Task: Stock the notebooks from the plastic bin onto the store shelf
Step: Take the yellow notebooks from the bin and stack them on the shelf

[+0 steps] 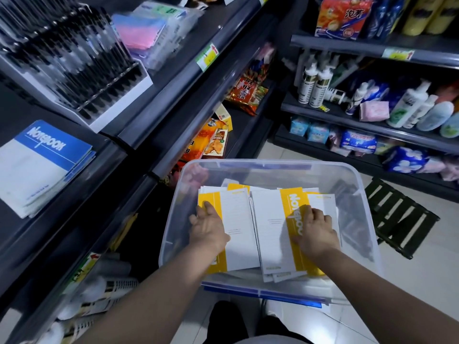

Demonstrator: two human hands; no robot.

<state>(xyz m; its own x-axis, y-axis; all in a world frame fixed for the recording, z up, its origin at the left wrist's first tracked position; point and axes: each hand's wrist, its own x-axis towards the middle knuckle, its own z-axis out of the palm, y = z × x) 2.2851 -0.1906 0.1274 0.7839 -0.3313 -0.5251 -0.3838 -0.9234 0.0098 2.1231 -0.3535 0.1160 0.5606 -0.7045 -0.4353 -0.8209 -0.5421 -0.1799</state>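
Note:
A clear plastic bin (362,199) stands on the floor in front of me and holds two stacks of yellow-and-white notebooks. My left hand (207,227) rests on the left stack (239,227), its fingers over the yellow edge. My right hand (314,229) lies on the right stack (269,232), fingers bent over the yellow band. Whether either hand grips a notebook is hidden by the hand itself. On the dark store shelf (82,194) to my left lies a stack of blue-and-white notebooks (39,165).
A pen display (72,58) stands further along the same shelf. Snack packets (216,142) fill the lower shelves ahead. Bottles and toiletries (397,108) line the right shelving. A dark folding stool (400,217) sits on the floor right of the bin.

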